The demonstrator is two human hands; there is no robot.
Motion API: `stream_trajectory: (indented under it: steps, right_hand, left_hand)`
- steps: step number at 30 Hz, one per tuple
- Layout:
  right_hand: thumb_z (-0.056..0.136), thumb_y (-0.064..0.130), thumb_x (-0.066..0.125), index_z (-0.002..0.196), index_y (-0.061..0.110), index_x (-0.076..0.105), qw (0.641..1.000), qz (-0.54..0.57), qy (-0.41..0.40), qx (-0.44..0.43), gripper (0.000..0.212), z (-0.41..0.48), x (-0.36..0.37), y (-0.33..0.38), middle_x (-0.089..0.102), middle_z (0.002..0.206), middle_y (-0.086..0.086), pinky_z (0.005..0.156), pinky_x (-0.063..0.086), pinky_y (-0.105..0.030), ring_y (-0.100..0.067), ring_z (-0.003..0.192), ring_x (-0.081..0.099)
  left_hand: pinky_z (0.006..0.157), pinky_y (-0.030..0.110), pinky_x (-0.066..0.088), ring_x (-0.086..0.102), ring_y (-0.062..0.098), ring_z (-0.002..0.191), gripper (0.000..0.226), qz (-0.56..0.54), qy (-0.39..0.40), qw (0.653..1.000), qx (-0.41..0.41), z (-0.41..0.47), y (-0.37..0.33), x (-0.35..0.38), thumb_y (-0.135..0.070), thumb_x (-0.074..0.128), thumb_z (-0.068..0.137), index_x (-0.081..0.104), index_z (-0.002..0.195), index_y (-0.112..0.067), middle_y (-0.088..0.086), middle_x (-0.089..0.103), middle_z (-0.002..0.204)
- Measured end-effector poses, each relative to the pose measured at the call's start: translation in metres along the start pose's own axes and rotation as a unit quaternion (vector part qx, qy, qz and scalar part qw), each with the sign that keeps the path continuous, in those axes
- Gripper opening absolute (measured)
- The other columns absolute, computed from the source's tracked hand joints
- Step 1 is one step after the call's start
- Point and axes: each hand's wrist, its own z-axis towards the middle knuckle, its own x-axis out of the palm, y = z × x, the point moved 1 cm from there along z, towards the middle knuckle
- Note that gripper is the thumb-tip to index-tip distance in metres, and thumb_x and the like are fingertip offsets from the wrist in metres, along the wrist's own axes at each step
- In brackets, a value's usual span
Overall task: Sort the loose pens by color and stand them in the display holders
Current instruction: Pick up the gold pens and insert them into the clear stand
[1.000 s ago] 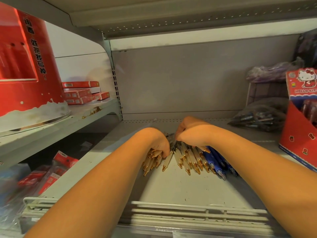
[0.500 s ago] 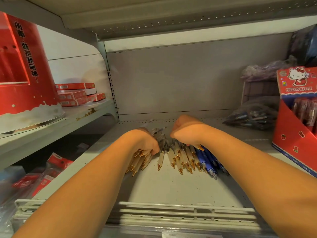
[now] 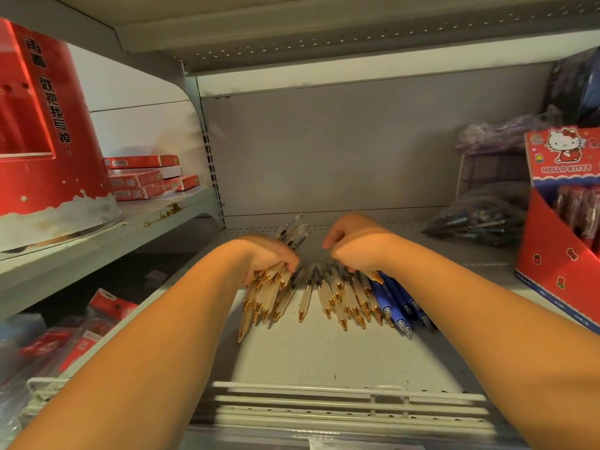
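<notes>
On the shelf [image 3: 324,358], the pale pens [image 3: 341,300] are best gathered tips level and kept apart from the blue pens [image 3: 396,303] touching their right edge, so that colours are not mixed before a holder is filled. The left grip [image 3: 272,254] is curled tight round a bunch of pale pens. The right grip [image 3: 354,248] is curled down onto the spread row, and whether anything is pinched cannot be told.
</notes>
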Motion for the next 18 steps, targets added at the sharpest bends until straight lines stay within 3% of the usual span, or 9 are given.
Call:
stream_trajectory:
  steps: [2,4,7,11,14,16,18]
  right_hand:
    - [0.088,-0.008,0.052,0.118,-0.004,0.064,0.999,0.038,-0.014,-0.004,0.032,-0.001,-0.002,-0.001,0.066,0.117,-0.022,0.087,0.056,-0.049,-0.034,0.094,0.07]
    - [0.091,-0.01,0.051,0.109,0.006,0.063,0.99,0.137,-0.037,0.008,0.027,-0.003,-0.005,0.0,0.061,0.112,-0.013,0.079,0.06,-0.041,-0.029,0.083,0.069]
    - [0.092,-0.012,0.052,0.099,0.013,0.056,0.95,0.302,-0.078,0.018,0.026,-0.009,-0.012,0.009,0.058,0.114,-0.012,0.063,0.061,-0.027,-0.019,0.072,0.067]
    - [0.089,-0.014,0.056,0.117,0.004,0.05,0.85,0.511,-0.128,-0.002,0.033,-0.026,-0.021,0.013,0.061,0.105,-0.021,0.064,0.061,-0.028,-0.02,0.066,0.071]
    - [0.089,-0.014,0.054,0.111,-0.004,0.052,0.771,0.618,-0.146,-0.049,0.024,-0.048,-0.026,0.009,0.063,0.096,-0.02,0.07,0.062,-0.031,-0.02,0.067,0.073]
    - [0.089,-0.013,0.055,0.11,-0.011,0.055,0.728,0.662,-0.169,-0.058,0.022,-0.063,-0.029,0.005,0.061,0.101,-0.021,0.07,0.06,-0.03,-0.022,0.073,0.072]
    - [0.089,-0.014,0.055,0.107,-0.014,0.057,0.693,0.69,-0.199,-0.059,0.018,-0.081,-0.034,0.0,0.061,0.101,-0.023,0.069,0.058,-0.028,-0.023,0.075,0.071]
  left_hand:
    - [0.056,0.025,0.053,0.062,0.017,0.056,0.005,-0.035,-0.006,0.999,0.02,-0.003,0.0,-0.004,-0.011,0.062,0.084,0.056,0.085,-0.012,0.004,0.061,0.067]
    - [0.052,0.024,0.053,0.062,0.015,0.051,0.002,-0.094,-0.013,0.994,0.051,-0.007,-0.001,-0.007,-0.009,0.062,0.085,0.06,0.085,-0.01,0.003,0.065,0.061]
    - [0.06,0.028,0.051,0.057,0.016,0.053,0.007,-0.163,-0.026,0.979,0.116,-0.01,-0.006,-0.009,-0.006,0.061,0.087,0.059,0.081,-0.008,0.004,0.062,0.061]
    - [0.05,0.025,0.048,0.053,0.015,0.047,0.011,-0.244,0.006,0.95,0.193,-0.022,-0.02,-0.001,-0.003,0.062,0.086,0.062,0.076,-0.007,0.004,0.058,0.058]
    - [0.049,0.024,0.047,0.052,0.015,0.047,0.017,-0.282,0.054,0.928,0.24,-0.033,-0.03,0.008,-0.003,0.062,0.086,0.061,0.07,-0.01,0.004,0.056,0.056]
    - [0.049,0.024,0.047,0.051,0.015,0.049,0.016,-0.304,0.073,0.911,0.27,-0.043,-0.037,0.014,-0.005,0.063,0.085,0.06,0.07,-0.011,0.004,0.053,0.06]
    - [0.05,0.025,0.047,0.051,0.016,0.053,0.008,-0.326,0.079,0.892,0.304,-0.057,-0.045,0.021,-0.009,0.067,0.077,0.061,0.081,-0.009,0.005,0.051,0.064]
